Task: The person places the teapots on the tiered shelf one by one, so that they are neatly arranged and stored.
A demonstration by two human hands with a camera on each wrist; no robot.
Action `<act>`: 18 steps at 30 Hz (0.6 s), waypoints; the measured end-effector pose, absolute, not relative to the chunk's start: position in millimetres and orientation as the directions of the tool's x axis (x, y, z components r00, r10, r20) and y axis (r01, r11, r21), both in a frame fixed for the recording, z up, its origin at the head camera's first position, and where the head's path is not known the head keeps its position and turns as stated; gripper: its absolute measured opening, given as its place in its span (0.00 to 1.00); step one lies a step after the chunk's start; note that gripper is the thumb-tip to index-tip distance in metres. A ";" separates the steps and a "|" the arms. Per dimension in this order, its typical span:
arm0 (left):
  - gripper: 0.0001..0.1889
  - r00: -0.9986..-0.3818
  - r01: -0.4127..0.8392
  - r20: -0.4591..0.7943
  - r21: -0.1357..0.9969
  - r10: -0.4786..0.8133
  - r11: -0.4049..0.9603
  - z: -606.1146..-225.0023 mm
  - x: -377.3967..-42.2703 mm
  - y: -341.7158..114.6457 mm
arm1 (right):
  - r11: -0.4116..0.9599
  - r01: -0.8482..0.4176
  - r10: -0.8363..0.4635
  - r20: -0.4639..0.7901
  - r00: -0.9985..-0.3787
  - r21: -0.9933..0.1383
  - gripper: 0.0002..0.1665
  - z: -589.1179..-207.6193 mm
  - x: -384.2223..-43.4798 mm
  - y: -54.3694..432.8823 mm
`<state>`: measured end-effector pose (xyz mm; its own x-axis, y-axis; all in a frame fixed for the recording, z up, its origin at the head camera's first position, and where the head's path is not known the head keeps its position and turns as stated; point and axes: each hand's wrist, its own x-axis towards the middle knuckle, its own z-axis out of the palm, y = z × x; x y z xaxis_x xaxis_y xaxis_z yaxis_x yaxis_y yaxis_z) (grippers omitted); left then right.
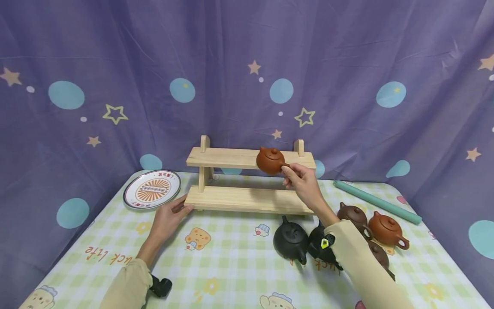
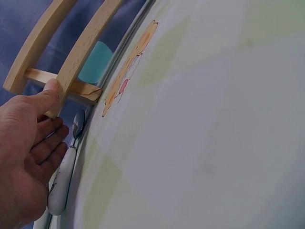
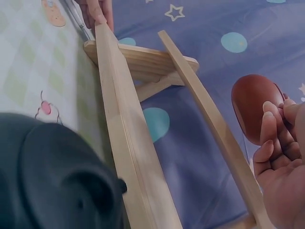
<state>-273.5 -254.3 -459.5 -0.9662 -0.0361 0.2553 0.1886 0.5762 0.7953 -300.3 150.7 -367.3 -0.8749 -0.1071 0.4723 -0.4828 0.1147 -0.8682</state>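
Holds the teapot (image 1: 269,162) in the air by its handle (image 1: 286,165), with the right grip (image 1: 305,182) closed to a pinch of thumb and fingers; cannot tell whether any fingertips also touch the body; shows up against the upper board (image 1: 231,158) of the rack (image 1: 247,199) in the head view, yet apart from that board, with curtain (image 3: 221,95) between, in the right wrist view; cannot tell how far over the front edge; with the left grip (image 1: 170,219), nearly closed, takes the left end of the lower board between thumb and fingers; could let the body roll or droop, being held at one end only; could then shed the lid (image 1: 273,153), if loose; could chip the base against the upper board's front edge by coming down short; could jog the rack through a tug of the left grip; could brush the black pots (image 1: 290,240) by dropping the right sleeve (image 1: 359,253), close over them in the head view; points spout (image 1: 262,150) leftward and away from the person, with handle rightward and nearer; runs its long axis, spout to handle, roughly along the boards, slightly aslant, lid uppermost.
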 end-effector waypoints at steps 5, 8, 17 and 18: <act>0.33 -0.965 0.194 0.259 0.799 -0.034 0.569 -459.0 -272.6 -253.9 | 0.095 -0.472 -0.113 0.462 -0.880 -0.876 0.18 -366.3 -308.5 134.1; 0.32 -0.966 0.193 0.257 0.801 -0.035 0.567 -457.8 -271.5 -253.1 | 0.096 -0.467 -0.108 0.458 -0.883 -0.879 0.18 -365.6 -311.8 125.5; 0.33 -0.966 0.189 0.254 0.806 -0.040 0.562 -455.6 -270.8 -252.2 | 0.034 -0.487 -0.119 0.480 -0.869 -0.873 0.18 -366.2 -323.8 105.1; 0.33 -0.966 0.190 0.255 0.806 -0.038 0.560 -455.5 -271.1 -252.3 | 0.025 -0.487 -0.122 0.481 -0.868 -0.873 0.18 -366.2 -324.8 102.9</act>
<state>-271.1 -252.3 -455.5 -0.9662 -0.0384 0.2549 0.1904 0.5604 0.8060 -324.8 102.9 -366.2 -0.8683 -0.1216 0.4809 -0.4871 0.0251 -0.8730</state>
